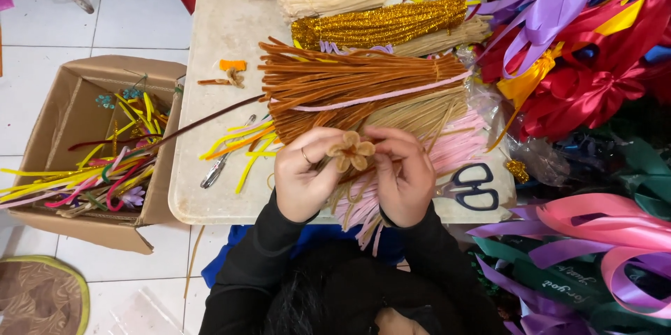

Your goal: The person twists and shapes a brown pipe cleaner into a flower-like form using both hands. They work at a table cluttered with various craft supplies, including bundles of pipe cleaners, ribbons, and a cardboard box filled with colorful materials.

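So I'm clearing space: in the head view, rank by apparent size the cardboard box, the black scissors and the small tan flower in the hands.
Largest to smallest:
1. cardboard box
2. black scissors
3. tan flower, held between both hands and nearer the camera, so slightly unsure.

From my feed the tan flower (352, 151) looks like fuzzy matt pipe cleaner, the gold bundle (381, 24) is glittery tinsel, ribbons (594, 48) glossy satin, box (63, 108) plain matt cardboard, scissors (474, 187) smooth black plastic handles.

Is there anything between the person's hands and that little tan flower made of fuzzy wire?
Nothing visible. The left hand and right hand both already grip the tan pipe-cleaner flower from either side, fingertips touching its petals. The pipe-cleaner bundles lie beneath and behind it on the table, not in between.
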